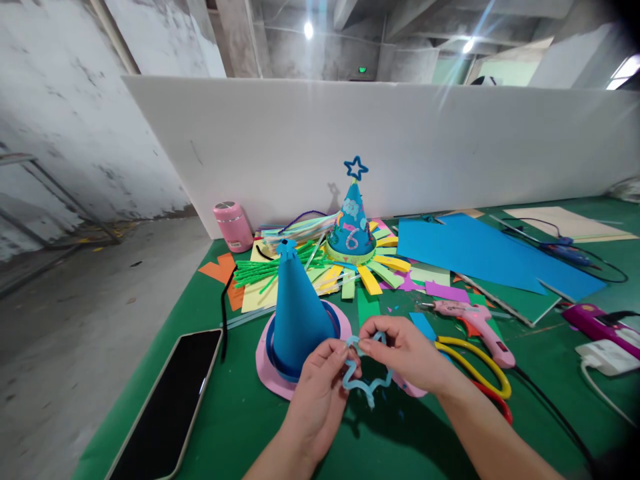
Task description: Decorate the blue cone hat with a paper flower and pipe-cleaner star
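A light blue pipe cleaner (370,387) bent into a star-like outline is held up between my two hands. My left hand (320,383) pinches its left side, and my right hand (400,350) pinches its upper part. Just behind my left hand stands a plain blue paper cone hat (300,313), its tip cut into small tabs. The cone rests inside a blue ring on a pink paper disc (267,380). Farther back is a decorated blue party hat (353,220) with a "6" and a dark blue star (356,168) on top.
Right of my hands lie yellow-handled scissors (480,373) and a pink hot glue gun (475,323) with its cord. A phone (165,407) is at the left edge. Green pipe cleaners (257,270), a pink jar (233,227) and blue sheets (480,250) sit farther back, before a white board (300,147).
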The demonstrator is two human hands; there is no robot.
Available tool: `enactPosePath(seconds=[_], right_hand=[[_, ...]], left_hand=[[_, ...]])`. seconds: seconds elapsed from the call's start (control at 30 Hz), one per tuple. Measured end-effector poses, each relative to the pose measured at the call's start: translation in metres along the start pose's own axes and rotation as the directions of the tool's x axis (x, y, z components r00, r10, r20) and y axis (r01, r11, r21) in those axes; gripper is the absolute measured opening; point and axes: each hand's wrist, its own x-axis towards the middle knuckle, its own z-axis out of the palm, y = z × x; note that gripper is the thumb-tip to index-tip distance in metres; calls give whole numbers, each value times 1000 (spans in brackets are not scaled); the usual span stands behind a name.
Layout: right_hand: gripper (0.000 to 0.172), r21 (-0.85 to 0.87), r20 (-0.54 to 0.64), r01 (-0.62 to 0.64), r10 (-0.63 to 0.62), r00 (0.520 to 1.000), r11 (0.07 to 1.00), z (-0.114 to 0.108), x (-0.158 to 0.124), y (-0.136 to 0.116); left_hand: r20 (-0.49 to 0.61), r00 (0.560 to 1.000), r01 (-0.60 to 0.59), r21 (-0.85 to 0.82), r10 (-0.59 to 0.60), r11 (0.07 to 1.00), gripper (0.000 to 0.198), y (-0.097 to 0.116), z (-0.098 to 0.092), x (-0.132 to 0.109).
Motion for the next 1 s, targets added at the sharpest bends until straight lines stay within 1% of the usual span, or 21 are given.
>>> enactPosePath(seconds=[0.1, 0.27, 0.37, 0.67, 0.83, 1.0], right_hand=[[14, 15, 12, 6, -7, 1000, 1000, 0, 1, -1], [13, 156, 61, 10, -20, 998, 988, 4, 1, -3], [14, 195, 91, 21, -40, 995, 981, 6, 3, -3], [17, 181, 58, 59, -71, 996, 982, 7, 5, -4], [17, 231, 37, 62, -72, 997, 971, 11, 5, -1], [15, 293, 56, 36, -54, 997, 955, 15, 5, 2]], left_hand=[[-2, 1000, 1, 0, -1, 1000, 13, 1, 1, -1], [-25, 1000, 5, 3, -5, 1000, 13, 1, 0, -1], [-19, 1000, 2, 6, -1, 1000, 13, 0, -1, -1], [23, 1000, 14, 17, -14, 1000, 15, 1, 1, -3], [45, 999, 15, 2, -15, 1000, 16, 0, 1, -3], [55, 998, 20, -23, -19, 1000, 17, -1, 0, -4]])
